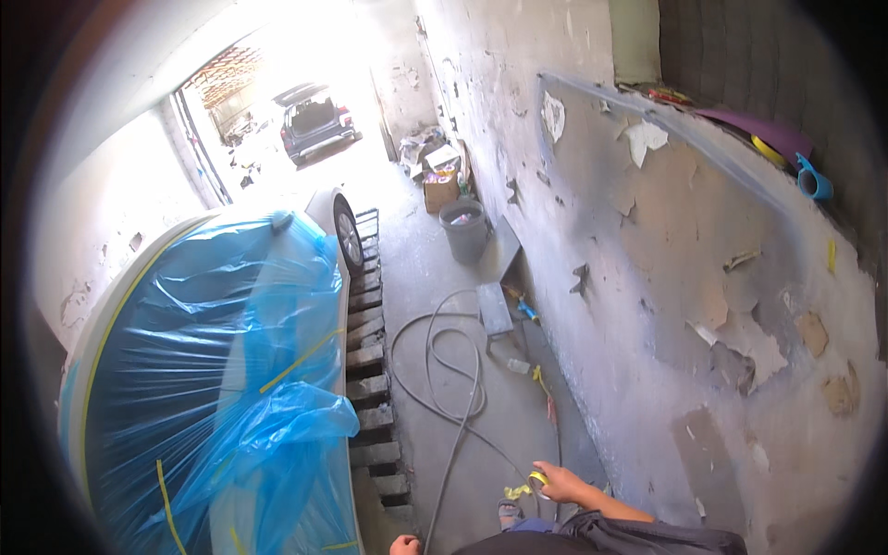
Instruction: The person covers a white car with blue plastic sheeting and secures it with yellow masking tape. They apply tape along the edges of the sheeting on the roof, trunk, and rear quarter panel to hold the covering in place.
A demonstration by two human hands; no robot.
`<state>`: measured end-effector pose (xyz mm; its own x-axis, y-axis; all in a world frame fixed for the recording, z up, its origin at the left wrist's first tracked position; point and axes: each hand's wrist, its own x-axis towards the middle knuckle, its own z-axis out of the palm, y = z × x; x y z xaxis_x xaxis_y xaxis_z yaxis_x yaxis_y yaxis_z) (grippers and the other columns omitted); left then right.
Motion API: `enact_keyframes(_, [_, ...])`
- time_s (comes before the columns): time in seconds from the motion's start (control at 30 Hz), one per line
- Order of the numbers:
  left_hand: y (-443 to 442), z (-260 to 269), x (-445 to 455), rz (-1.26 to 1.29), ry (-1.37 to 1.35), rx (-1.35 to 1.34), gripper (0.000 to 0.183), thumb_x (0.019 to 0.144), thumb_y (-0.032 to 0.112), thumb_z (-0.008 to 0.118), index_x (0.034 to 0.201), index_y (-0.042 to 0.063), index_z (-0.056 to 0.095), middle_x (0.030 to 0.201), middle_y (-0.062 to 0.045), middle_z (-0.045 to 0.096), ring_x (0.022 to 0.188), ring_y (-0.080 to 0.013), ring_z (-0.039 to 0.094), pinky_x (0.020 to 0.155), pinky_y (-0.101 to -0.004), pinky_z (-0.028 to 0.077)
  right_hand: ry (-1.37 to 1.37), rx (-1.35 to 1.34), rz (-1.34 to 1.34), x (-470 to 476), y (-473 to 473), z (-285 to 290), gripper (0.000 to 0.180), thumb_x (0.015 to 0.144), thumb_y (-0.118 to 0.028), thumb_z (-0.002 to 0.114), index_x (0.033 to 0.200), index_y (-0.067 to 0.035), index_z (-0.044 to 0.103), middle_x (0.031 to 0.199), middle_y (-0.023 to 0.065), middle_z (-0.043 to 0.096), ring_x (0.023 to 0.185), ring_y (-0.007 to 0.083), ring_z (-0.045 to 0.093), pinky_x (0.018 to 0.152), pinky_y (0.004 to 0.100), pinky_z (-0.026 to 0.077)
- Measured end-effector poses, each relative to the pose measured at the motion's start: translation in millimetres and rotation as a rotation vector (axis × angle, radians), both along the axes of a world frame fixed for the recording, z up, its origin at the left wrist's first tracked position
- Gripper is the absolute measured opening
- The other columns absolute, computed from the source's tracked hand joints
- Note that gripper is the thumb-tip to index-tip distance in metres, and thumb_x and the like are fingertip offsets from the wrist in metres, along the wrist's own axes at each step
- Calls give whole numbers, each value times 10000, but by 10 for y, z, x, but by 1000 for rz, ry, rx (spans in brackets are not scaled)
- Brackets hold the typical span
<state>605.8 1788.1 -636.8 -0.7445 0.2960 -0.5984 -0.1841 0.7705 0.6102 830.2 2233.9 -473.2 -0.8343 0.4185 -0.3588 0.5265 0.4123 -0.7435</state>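
Observation:
My right hand [560,483] grips a roll of yellow masking tape [538,478] in front of my body, above the concrete floor. Only part of my left hand [404,545] shows at the bottom edge; its fingers look curled, and whatever it may hold is hidden. To the left of both hands stands a white car [320,205], its near side draped in blue plastic masking film [208,333]. Strips of yellow tape [302,361] lie across the film, which bunches up in loose folds near the car's edge.
A grey hose [454,420] loops over the floor beside a slatted floor channel [374,388]. Along the peeling wall [624,291] stand a small bench [494,309], a bucket [463,232] and a cardboard box [440,191]. Another car [316,128] is outside, its tailgate up.

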Motion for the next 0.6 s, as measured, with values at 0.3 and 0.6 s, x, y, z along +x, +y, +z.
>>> enact_keyframes(0.3, [2849, 2070, 15, -278, -590, 603, 555, 1057, 318, 526, 1475, -23, 393, 1255, -146, 651, 1150, -265, 645, 986, -403, 507, 423, -776, -305, -160, 287, 750, 693, 899, 23, 568, 1530, -4, 285, 1356, 220, 574, 1191, 296, 641, 1038, 395, 501])
enact_keyframes(0.6, [3644, 2177, -294, -375, -933, 753, 479, 1060, 315, 518, 1374, -46, 485, 1034, -132, 683, 1025, -253, 673, 946, -399, 529, 615, -670, -511, -543, 443, 744, 628, 939, 86, 519, 1510, -50, 297, 1382, 190, 503, 1189, 312, 629, 985, 437, 554])
